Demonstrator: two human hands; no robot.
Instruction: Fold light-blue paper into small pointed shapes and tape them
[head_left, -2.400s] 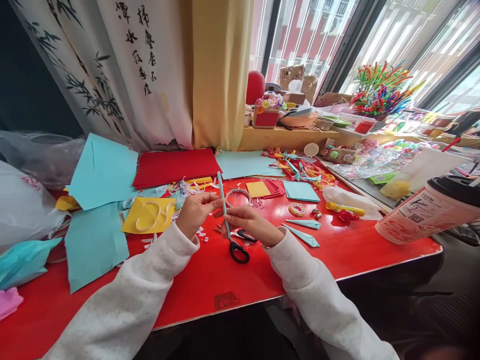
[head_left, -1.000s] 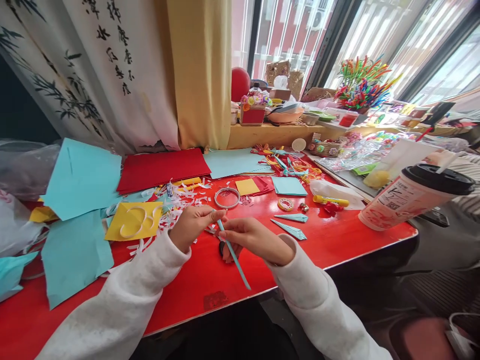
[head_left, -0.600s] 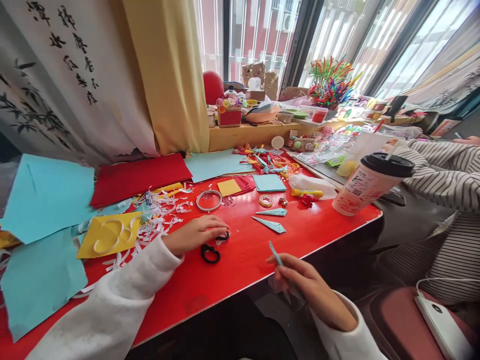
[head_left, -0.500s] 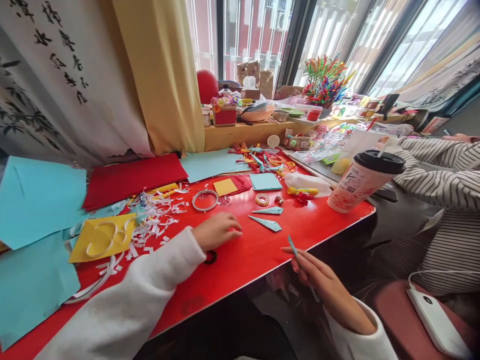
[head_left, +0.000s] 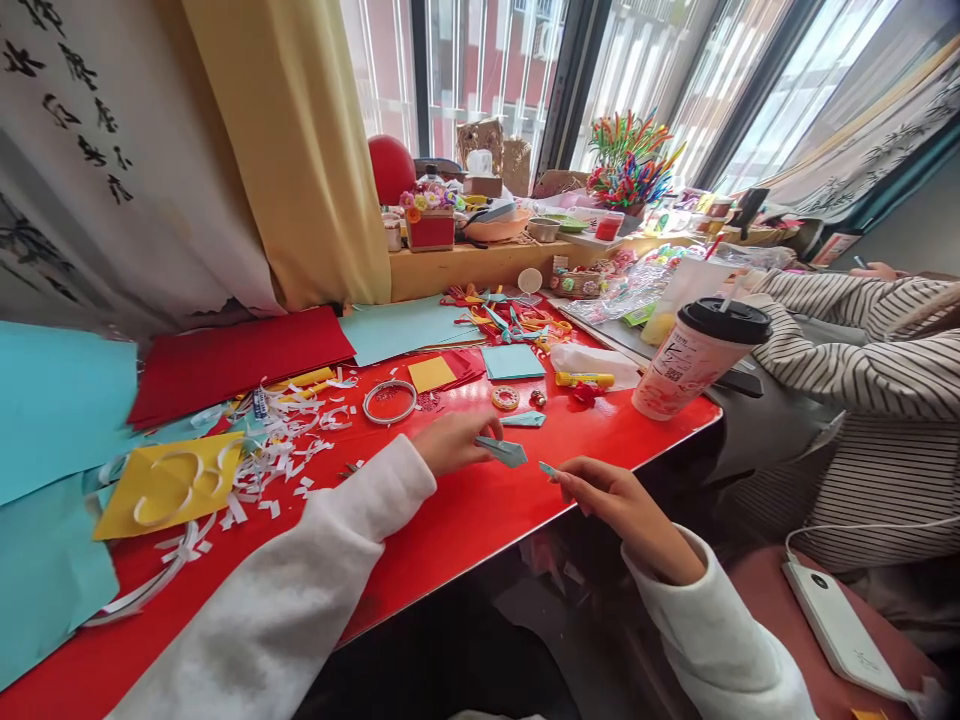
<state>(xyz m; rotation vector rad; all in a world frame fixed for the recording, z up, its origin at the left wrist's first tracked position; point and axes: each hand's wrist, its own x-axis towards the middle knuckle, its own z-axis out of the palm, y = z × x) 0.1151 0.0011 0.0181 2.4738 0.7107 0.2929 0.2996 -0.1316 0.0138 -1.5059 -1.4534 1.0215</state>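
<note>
Between the fingers of my left hand (head_left: 454, 442) is a folded light-blue paper piece (head_left: 504, 451), narrow at my fingers and wider at its free end. My right hand (head_left: 604, 492) pinches another small blue folded piece (head_left: 549, 468), mostly hidden by the fingers. The two pieces are close together but apart, above the red table (head_left: 442, 545). Just beyond them lies a further blue folded piece (head_left: 523, 420). Behind it are a stack of blue paper squares (head_left: 513, 362), a ring of tape (head_left: 505, 398) and a yellow glue stick (head_left: 584, 380).
A pink lidded cup (head_left: 694, 360) stands at the right table edge. White paper scraps (head_left: 281, 450), a yellow sheet (head_left: 142, 490) and red paper (head_left: 232, 355) cover the left. A person in a striped sleeve (head_left: 847, 345) sits at right; a white power bank (head_left: 847, 630) lies on a seat.
My left hand has moved right and picked up one of the two blue folded pieces from the table. My right hand has come left and closer to it. The view has shifted slightly right.
</note>
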